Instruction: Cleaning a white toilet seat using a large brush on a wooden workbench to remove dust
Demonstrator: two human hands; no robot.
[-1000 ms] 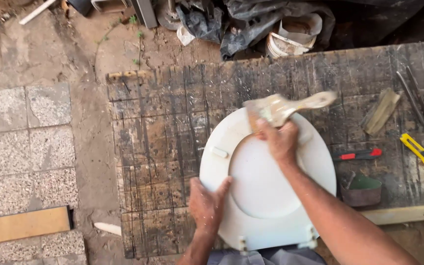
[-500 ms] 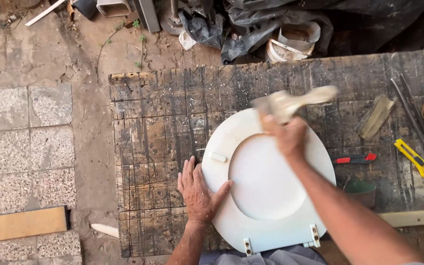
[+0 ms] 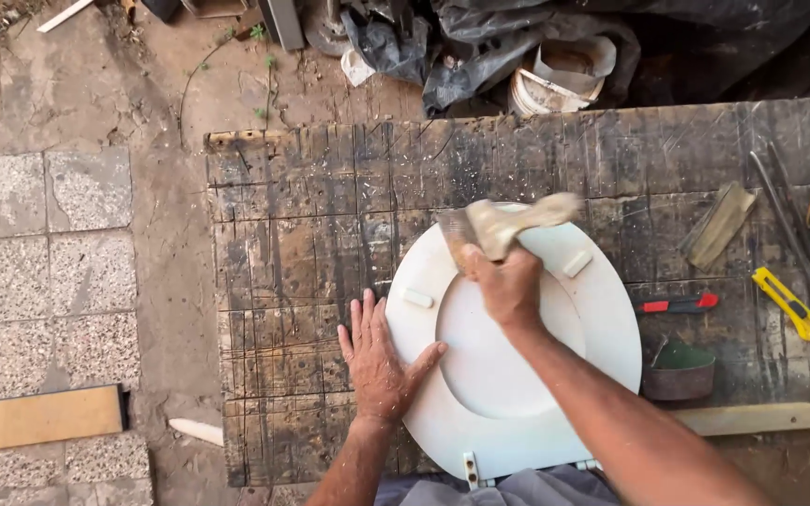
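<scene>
Toilet seat (image 3: 517,375), scored wooden workbench (image 3: 311,234), dirt yard (image 3: 96,84)

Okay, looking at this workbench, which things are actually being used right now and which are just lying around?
In use: toilet seat, paintbrush in right hand, left hand steadying the seat's edge.

Lying about: yellow utility knife, red-handled tool, small pot, wooden stick, bucket.

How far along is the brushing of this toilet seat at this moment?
Done: the white toilet seat lies flat on the scarred wooden board, its whole surface an even white. In hand: the right hand works a paintbrush at the seat's far rim, blurred with motion, while the left hand presses flat at its near-left edge. Left: no brushed and unbrushed areas can be told apart.
</scene>
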